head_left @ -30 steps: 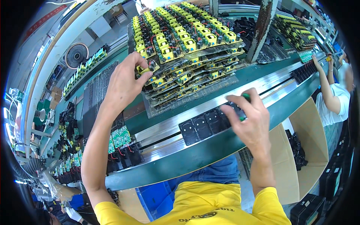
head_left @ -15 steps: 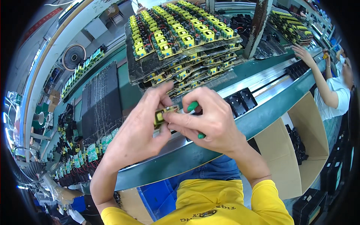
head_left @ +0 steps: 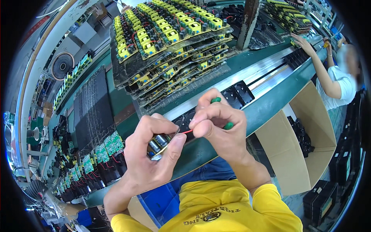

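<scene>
Finding: both grips engaged

Left hand (head_left: 148, 162) grips the circuit board (head_left: 159, 142) between thumb and fingers, over the green bench (head_left: 270, 103). Right hand (head_left: 222, 131) is closed, fingertips apparently pinching the red wire (head_left: 188, 132); a green-handled tool (head_left: 228, 125) is also held there. Black cases (head_left: 243, 92) lie beyond. Step in hand, as judged: handling the wire. Next move calls for a steady board, without tugging.

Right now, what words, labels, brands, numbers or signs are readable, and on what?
Yellow fabric T-shirt: dark lettering beside an emblem, partly readable, not copied here.
Long red banner: any writing too blurred to read.
Black rectangular case: pale label too small to read.
</scene>
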Action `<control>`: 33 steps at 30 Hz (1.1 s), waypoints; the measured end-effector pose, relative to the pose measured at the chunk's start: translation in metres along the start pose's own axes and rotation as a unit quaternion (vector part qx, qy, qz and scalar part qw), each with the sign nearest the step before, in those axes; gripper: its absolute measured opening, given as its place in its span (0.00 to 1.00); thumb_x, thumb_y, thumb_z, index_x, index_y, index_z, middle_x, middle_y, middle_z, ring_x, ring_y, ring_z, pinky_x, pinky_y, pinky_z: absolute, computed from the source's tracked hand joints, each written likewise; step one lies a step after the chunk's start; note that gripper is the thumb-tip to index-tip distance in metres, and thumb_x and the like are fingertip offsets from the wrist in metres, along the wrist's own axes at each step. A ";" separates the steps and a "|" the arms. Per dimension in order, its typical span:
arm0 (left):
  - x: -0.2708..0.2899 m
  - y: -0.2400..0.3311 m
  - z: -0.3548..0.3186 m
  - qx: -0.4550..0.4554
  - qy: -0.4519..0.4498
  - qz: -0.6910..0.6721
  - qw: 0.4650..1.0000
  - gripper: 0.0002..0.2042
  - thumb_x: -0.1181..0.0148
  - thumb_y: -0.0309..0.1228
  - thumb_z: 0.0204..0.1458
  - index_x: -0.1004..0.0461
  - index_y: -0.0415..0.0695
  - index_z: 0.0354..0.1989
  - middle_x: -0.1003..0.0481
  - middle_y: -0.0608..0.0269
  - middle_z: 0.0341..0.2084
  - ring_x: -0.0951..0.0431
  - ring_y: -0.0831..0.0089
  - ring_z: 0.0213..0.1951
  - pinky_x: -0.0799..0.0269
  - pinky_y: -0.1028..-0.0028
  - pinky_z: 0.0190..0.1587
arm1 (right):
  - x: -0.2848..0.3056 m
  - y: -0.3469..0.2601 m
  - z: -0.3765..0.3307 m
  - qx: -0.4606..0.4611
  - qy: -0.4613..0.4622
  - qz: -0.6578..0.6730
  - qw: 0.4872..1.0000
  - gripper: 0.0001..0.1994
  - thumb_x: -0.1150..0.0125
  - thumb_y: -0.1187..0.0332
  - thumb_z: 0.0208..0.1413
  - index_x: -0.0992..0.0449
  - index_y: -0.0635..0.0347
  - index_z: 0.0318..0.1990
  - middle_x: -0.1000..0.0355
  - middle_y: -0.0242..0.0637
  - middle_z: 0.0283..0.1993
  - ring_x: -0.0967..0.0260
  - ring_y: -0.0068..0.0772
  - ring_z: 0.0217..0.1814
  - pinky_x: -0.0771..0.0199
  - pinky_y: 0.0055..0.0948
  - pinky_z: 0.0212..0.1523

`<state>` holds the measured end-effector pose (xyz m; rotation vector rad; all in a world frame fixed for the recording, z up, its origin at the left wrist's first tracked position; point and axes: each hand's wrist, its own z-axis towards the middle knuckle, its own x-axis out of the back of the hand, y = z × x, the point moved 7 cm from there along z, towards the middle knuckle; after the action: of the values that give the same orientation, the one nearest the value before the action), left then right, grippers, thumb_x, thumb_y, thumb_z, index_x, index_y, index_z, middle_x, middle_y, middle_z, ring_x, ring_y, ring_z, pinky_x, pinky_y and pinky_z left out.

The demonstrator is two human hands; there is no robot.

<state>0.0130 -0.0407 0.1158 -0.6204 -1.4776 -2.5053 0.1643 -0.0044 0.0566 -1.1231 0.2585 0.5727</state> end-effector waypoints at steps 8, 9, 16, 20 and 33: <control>0.017 -0.033 -0.002 0.252 -0.002 -0.070 0.965 0.06 0.28 0.24 0.61 0.19 0.36 0.42 0.17 0.61 0.34 0.23 0.71 0.34 0.27 0.74 0.41 | 0.017 -0.020 -0.015 0.086 -0.049 -0.356 0.929 0.12 0.13 0.63 0.52 0.08 0.52 0.43 0.28 0.33 0.47 0.33 0.28 0.43 0.30 0.28 0.45; 0.022 -0.047 -0.002 0.252 -0.025 -0.014 0.967 0.06 0.28 0.24 0.61 0.18 0.36 0.41 0.16 0.61 0.34 0.22 0.71 0.34 0.27 0.73 0.41 | 0.019 -0.012 -0.018 0.100 -0.075 -0.437 0.891 0.12 0.14 0.62 0.53 0.08 0.51 0.43 0.28 0.32 0.47 0.33 0.29 0.43 0.30 0.29 0.45; 0.017 -0.100 -0.007 0.248 -0.075 0.146 0.955 0.04 0.29 0.23 0.60 0.17 0.36 0.38 0.15 0.60 0.34 0.22 0.68 0.34 0.25 0.71 0.43 | 0.010 0.023 -0.036 0.127 -0.154 -0.655 0.729 0.12 0.15 0.61 0.53 0.07 0.47 0.44 0.26 0.29 0.48 0.32 0.32 0.41 0.27 0.33 0.43; 0.016 -0.109 -0.006 0.258 -0.080 0.152 0.951 0.04 0.29 0.23 0.59 0.17 0.36 0.38 0.15 0.59 0.35 0.21 0.67 0.34 0.25 0.70 0.43 | 0.015 0.027 -0.037 0.127 -0.147 -0.650 0.735 0.12 0.15 0.62 0.52 0.07 0.48 0.43 0.26 0.29 0.47 0.32 0.32 0.40 0.28 0.33 0.43; 0.012 -0.113 -0.009 0.216 -0.080 0.188 0.955 0.04 0.28 0.22 0.58 0.18 0.36 0.36 0.16 0.66 0.31 0.26 0.77 0.31 0.28 0.76 0.36 | 0.018 0.033 -0.040 0.117 -0.149 -0.637 0.747 0.11 0.15 0.61 0.54 0.08 0.50 0.42 0.26 0.29 0.47 0.33 0.31 0.39 0.28 0.32 0.43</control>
<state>-0.0396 0.0085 0.0271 -0.9308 -1.6987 -1.8091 0.1642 -0.0252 0.0057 -0.7054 -0.6993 -0.5190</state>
